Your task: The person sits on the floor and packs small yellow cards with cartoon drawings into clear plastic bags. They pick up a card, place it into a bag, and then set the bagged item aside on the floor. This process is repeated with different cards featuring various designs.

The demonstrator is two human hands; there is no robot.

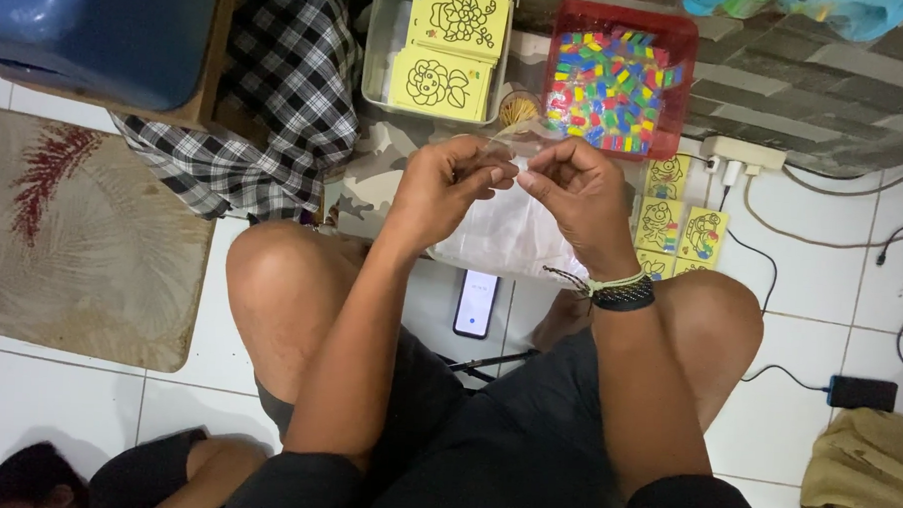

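My left hand (pixel 444 189) and my right hand (pixel 573 203) meet in front of me, fingertips pinched together on the top edge of a thin clear plastic bag (pixel 507 236) that hangs down between them. The bag looks whitish and lies over a stack of the same. I sit cross-legged on the floor, knees to either side. A woven bracelet and a dark band sit on my right wrist.
A clear tray (pixel 379 41) holds yellow picture cards (pixel 442 83). A red tray (pixel 679 52) holds several small coloured packets. More yellow cards (pixel 678 227) lie at right. A phone (pixel 476 303), a power strip (pixel 743 154), a rug (pixel 82 241) and checked cloth (pixel 277 98) surround me.
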